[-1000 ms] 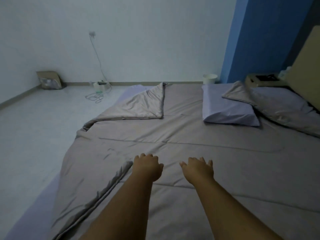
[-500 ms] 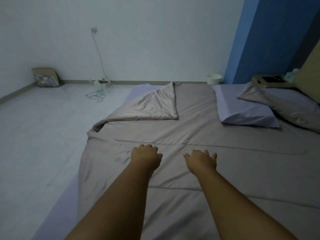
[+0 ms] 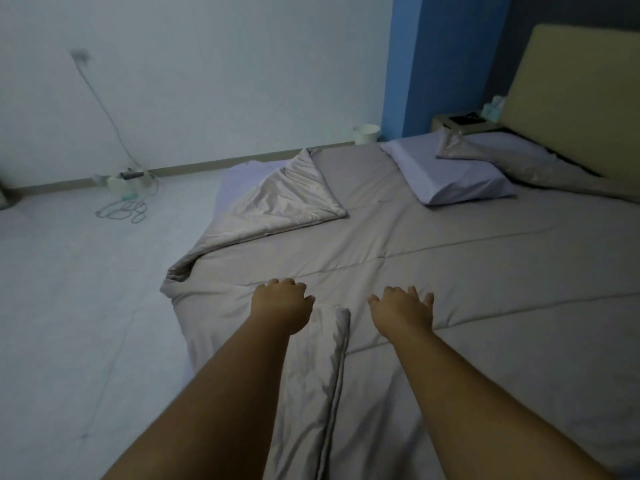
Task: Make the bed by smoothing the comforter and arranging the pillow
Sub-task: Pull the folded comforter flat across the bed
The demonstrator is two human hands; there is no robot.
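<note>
Floor (image 3: 69, 306): pale and bare across the left of the frame. A dark object, cut off by the edge, sits at 9 o'clock. At about 10 o'clock a cable (image 3: 104, 105) drops from a blurred wall outlet (image 3: 80, 56) to a small device (image 3: 129, 180) at the skirting, with slack coiled on the floor just in front of it.

Wall (image 3: 207, 81): white at the far side, then a blue section (image 3: 446, 64) toward 1 o'clock. A small white bin (image 3: 366, 134) stands at the foot of the blue section.

Bed: low, filling the centre and right. The comforter (image 3: 450, 271), grey-beige, covers most of it. Its far left corner (image 3: 287, 199) is folded back at 11 o'clock, showing a shinier underside and the lavender sheet (image 3: 239, 174) beyond. A second fold of the near edge (image 3: 329, 358) lies doubled over between the two forearms, at 6 o'clock. Seams and light creases run across the surface.

Left hand (image 3: 281, 305): palm down on the comforter just beside the top of the near fold, fingers curled; whether the grip pinches cloth cannot be told.

Right hand (image 3: 403, 311): palm down, flat on the comforter, fingers spread, grip closed on nothing.

Pillow (image 3: 450, 174): lavender, at 1 o'clock, resting on the comforter, well apart from both hands. A grey-beige piece of bedding (image 3: 460, 148) overlaps its far end, and another lavender pillow (image 3: 509, 147) lies against the tan headboard (image 3: 581, 98) at 2 o'clock.

Nightstand (image 3: 460, 121): beside the headboard, carrying a dark flat item and a tissue box (image 3: 493, 109).
</note>
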